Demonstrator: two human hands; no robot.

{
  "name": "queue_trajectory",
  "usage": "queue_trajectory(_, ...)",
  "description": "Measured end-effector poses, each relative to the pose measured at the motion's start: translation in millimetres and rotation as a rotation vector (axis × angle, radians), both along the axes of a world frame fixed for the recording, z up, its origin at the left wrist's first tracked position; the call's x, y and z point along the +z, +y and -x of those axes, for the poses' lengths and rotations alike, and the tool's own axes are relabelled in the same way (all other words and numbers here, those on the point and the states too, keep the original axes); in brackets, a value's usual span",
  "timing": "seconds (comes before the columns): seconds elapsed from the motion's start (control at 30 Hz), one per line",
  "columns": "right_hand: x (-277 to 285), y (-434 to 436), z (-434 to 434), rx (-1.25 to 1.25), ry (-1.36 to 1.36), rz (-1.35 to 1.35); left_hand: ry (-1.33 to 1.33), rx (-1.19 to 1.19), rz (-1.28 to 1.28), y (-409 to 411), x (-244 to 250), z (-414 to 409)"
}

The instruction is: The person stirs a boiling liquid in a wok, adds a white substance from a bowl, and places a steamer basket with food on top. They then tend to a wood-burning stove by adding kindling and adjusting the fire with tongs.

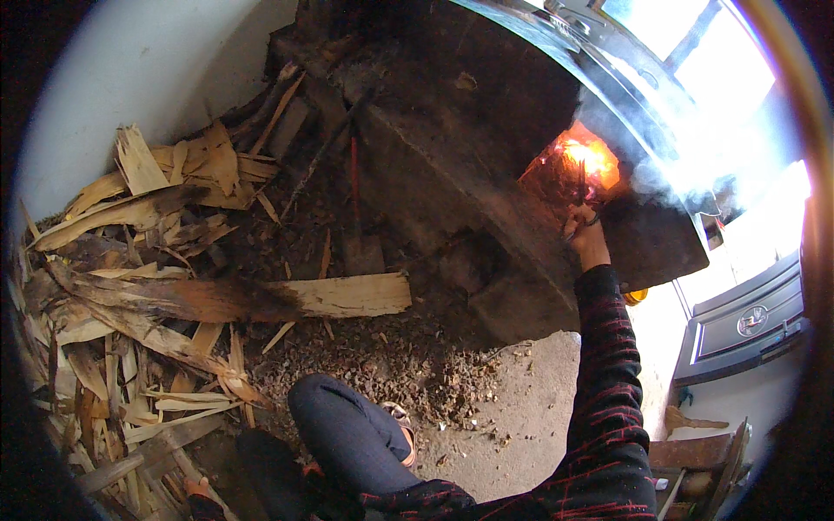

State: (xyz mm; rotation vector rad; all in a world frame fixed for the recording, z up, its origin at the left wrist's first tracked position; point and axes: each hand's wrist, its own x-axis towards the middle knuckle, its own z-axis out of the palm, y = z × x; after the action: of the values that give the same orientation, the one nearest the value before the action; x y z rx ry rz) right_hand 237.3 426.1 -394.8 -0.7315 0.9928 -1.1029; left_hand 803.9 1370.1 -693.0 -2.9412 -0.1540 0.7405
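My right hand (582,226) reaches into the mouth of a dark earthen stove, its fingers closed on a thin dark tool (582,179). A ring-like handle shows at the hand, so the tool looks like fire tongs. Its far end points into the bright fire (589,156), where glare hides the tip. My left hand (195,486) is low at the lower left, against a wooden bar (189,459) beside the firewood. Whether it grips the bar is unclear. The stove body (449,189) spans the area before me.
Split firewood (130,293) is heaped along the left wall. A long plank (352,294) juts from it toward the stove. A red-handled shovel (355,176) leans on the stove. Wood chips (423,384) litter the floor. Smoke (677,176) drifts right of the fire. Wooden furniture (694,456) stands lower right.
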Motion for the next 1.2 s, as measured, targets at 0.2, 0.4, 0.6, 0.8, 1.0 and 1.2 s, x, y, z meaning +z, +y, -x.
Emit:
queue_trajectory(0.2,0.6,14.6,2.2,0.015,-0.042,-0.051,0.076,-0.104,-0.004,16.2,-7.3,-12.4)
queue_trajectory(0.4,8.5,54.3,-9.9,0.009,-0.049,-0.032,0.029,-0.009,-0.014,7.7,-15.5,-13.0)
queue_trajectory(0.6,11.4,99.8,-18.4,-0.002,-0.134,-0.073,0.010,0.033,-0.053,3.1,-21.6,-11.6)
queue_trajectory(0.8,13.5,132.8,-9.7,0.075,-0.162,-0.073,0.045,0.059,-0.007,-3.0,-16.7,-12.9)
queue_trajectory(1.0,28.1,171.8,-24.4,0.094,-0.177,-0.173,0.073,0.082,-0.014,-6.9,-8.1,-14.0)
queue_trajectory(1.2,22.1,176.4,-10.5,0.184,-0.161,-0.167,0.105,0.096,-0.015,-14.8,-9.1,-17.3)
